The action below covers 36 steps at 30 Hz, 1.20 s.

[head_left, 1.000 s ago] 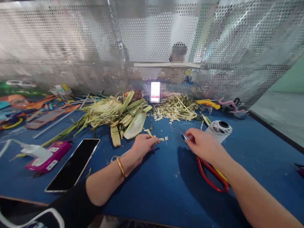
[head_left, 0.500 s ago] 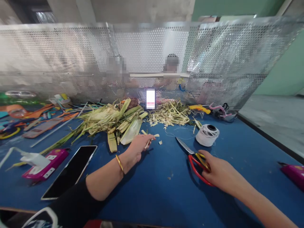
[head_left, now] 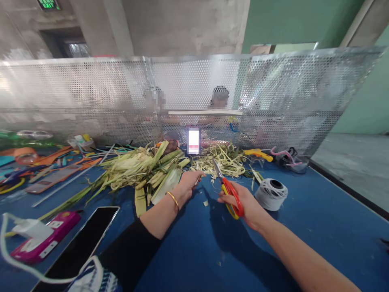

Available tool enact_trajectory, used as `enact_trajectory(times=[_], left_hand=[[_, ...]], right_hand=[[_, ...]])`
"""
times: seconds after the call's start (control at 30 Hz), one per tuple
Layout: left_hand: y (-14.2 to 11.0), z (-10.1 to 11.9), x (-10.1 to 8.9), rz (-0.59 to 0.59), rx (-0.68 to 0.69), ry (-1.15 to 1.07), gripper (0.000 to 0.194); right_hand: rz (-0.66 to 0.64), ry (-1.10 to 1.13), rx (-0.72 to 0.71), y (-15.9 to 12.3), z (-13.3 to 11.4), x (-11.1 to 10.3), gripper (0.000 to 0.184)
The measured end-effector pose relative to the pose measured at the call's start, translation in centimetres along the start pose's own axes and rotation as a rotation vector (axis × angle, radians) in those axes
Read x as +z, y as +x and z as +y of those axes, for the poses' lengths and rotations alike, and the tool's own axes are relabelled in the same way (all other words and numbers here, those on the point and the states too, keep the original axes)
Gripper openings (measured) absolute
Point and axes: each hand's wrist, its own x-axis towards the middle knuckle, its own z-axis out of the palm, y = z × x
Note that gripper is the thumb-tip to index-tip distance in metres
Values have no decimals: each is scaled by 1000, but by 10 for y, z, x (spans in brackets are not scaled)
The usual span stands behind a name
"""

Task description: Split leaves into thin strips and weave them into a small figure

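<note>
My left hand [head_left: 190, 182] is closed, pinching a small pale strip of plant husk [head_left: 199, 178] in front of the leaf pile. In my right hand [head_left: 240, 202] is a pair of scissors [head_left: 232, 197] with red and yellow handles. The blades are raised off the table and point up and away, to the right of my left hand. A heap of dried green-yellow husk leaves [head_left: 139, 166] lies behind my left hand. Thin shredded strips [head_left: 225, 160] lie beyond the scissors. A spool of white thread [head_left: 271, 194] stands right of my right hand.
A black-screened phone [head_left: 82, 239] and a magenta power strip [head_left: 48, 235] with a white plug lie left. A yellow-handled tool [head_left: 258, 153] rests near the perforated metal screen [head_left: 194, 81]. Two people sit behind it. Orange and blue craft pieces [head_left: 39, 162] crowd the far left.
My right hand has lifted the scissors from the table and brought them left, toward my left hand. My left hand keeps its pinch. The view has tilted up.
</note>
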Motion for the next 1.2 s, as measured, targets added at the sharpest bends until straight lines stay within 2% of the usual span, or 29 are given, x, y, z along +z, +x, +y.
enact_trajectory(times=[0.1, 0.33, 0.47, 0.6, 0.87, 1.2], left_hand=[[7, -3, -7, -7, -27, -33, 18], [14, -1, -12, -79, -76, -106, 24], [11, 0, -12, -37, -57, -103, 24], [6, -1, -8, 13, -6, -73, 23], [1, -2, -3, 70, 74, -36, 19], [4, -7, -1, -24, -2, -45, 19]], right_hand=[[-31, 36, 53, -2, 7, -5, 42], [-27, -10, 119, -9, -2, -8, 50], [-38, -50, 186, -10, -3, -9, 56], [-75, -124, 226, -12, -1, -7, 54], [-74, 22, 255, -14, 1, -3, 51], [-43, 70, 284, -12, 2, -2, 50]])
